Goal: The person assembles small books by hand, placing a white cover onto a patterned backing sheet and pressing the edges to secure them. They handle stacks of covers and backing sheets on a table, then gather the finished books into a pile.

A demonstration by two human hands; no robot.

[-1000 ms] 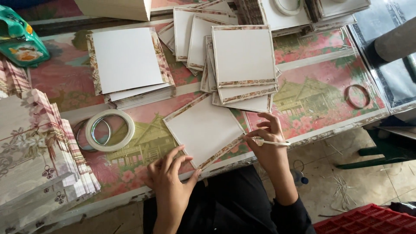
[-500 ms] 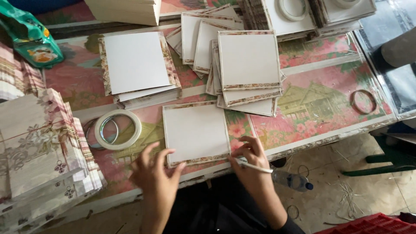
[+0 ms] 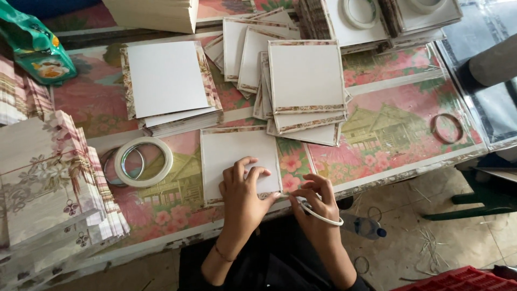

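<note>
Since the earlier views the white square board point(image 3: 237, 156) has been squared up to the table edge, and both hands have closed in on its near right corner. Left of the hands: a fanned stack of floral-printed sheets point(image 3: 48, 183) overhanging the table's near edge; beyond it, a green packet point(image 3: 35, 51) at the far corner. Just left of the left hand: a large roll of white tape point(image 3: 144, 161) lying flat beside the board, within easy reach, it seems. Above that, a stack of boards with floral borders point(image 3: 169, 81). Left hand point(image 3: 242, 194): palm down, fingers spread and pressing the board's near half, apparently to keep it from sliding. Right hand point(image 3: 318, 199): fingers pinched together at the board's lower right corner, holding a thin white strip point(image 3: 323, 215) that curls back over the knuckles; whether the strip is already stuck to the edge cannot be told. Beyond the right hand: a loose heap of finished bordered boards point(image 3: 304, 86), crowding the board's far edge. Right of the hands: bare patterned tablecloth point(image 3: 393, 134), the widest open room, ending at a small empty tape ring point(image 3: 447, 127). The near table edge runs directly under both wrists.
</note>
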